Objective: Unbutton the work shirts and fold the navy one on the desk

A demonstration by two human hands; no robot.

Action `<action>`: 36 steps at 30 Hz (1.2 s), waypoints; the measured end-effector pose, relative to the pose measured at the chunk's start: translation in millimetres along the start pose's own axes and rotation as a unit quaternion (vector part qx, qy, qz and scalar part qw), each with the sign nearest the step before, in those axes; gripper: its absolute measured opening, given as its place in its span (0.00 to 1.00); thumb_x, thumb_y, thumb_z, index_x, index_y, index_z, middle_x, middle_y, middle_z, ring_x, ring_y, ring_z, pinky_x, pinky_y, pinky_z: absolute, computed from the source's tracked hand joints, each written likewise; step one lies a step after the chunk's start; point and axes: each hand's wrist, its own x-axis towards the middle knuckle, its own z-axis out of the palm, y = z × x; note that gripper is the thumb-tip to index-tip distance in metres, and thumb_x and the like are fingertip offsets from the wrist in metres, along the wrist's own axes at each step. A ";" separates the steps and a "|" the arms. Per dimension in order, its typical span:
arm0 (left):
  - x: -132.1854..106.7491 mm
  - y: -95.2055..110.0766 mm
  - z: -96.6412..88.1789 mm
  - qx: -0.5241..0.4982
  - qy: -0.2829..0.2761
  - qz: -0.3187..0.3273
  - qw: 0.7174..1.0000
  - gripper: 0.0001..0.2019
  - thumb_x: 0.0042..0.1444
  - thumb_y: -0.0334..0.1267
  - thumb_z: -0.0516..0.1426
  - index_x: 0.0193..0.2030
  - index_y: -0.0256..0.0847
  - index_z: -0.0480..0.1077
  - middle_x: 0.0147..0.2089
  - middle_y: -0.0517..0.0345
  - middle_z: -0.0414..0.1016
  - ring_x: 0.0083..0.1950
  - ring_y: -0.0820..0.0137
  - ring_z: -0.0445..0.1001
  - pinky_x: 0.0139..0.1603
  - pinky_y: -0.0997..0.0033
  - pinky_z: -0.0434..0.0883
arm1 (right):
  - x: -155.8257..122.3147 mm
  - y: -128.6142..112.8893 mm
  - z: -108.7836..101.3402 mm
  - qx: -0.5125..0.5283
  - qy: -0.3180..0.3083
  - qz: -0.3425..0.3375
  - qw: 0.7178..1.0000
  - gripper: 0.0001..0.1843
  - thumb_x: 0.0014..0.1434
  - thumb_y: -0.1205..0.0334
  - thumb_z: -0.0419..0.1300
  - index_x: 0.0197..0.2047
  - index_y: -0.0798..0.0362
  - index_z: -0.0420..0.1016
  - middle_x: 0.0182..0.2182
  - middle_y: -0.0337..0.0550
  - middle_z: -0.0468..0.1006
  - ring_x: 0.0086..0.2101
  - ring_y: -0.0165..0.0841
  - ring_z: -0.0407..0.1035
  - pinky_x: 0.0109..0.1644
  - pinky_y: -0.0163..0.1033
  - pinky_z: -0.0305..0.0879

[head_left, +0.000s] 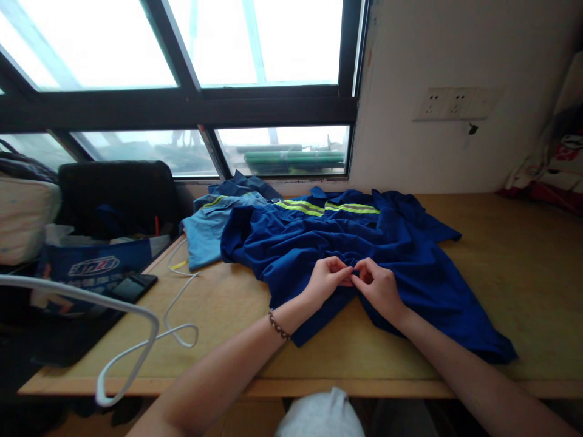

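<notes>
Blue garment [296, 240] lies laid out, creased; my left hand [328, 280] and right hand [379, 286] pinch its cloth, work seemingly unfinished.

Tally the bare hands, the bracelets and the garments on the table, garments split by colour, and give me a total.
Left hand and right hand: 2
Bracelet: 1
Dark blue garment: 1
Light blue garment: 1 (I cannot tell whether the greyish-blue cloth behind it is separate, so it is not counted)
Total: 5
</notes>
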 end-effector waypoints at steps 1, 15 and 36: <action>0.1 -0.2 0.0 -0.032 0.006 -0.015 0.999 0.13 0.39 0.39 0.64 0.24 0.33 0.65 0.22 0.59 0.69 0.25 0.73 0.71 0.32 0.71 0.72 | 0.9 0.9 0.3 0.011 -0.003 0.000 1.000 0.05 0.49 0.64 0.57 0.31 0.52 0.64 0.17 0.31 0.64 0.19 0.26 0.60 0.25 0.31 0.55; 1.4 5.8 -0.2 -0.168 0.067 -0.124 0.976 0.07 0.41 0.20 0.57 0.27 0.31 0.64 0.22 0.56 0.69 0.25 0.73 0.72 0.33 0.70 0.72 | 6.1 0.4 -2.9 0.150 -0.028 0.043 0.987 0.09 0.57 0.58 0.50 0.31 0.53 0.66 0.21 0.36 0.66 0.23 0.27 0.62 0.27 0.32 0.57; 4.9 -3.8 -5.9 -0.119 0.005 -0.064 0.991 0.12 0.39 0.23 0.59 0.31 0.35 0.63 0.24 0.62 0.66 0.23 0.79 0.68 0.28 0.78 0.69 | 10.7 8.3 4.3 0.275 -0.071 0.127 0.950 0.13 0.54 0.51 0.52 0.29 0.52 0.62 0.17 0.31 0.59 0.18 0.25 0.54 0.21 0.31 0.51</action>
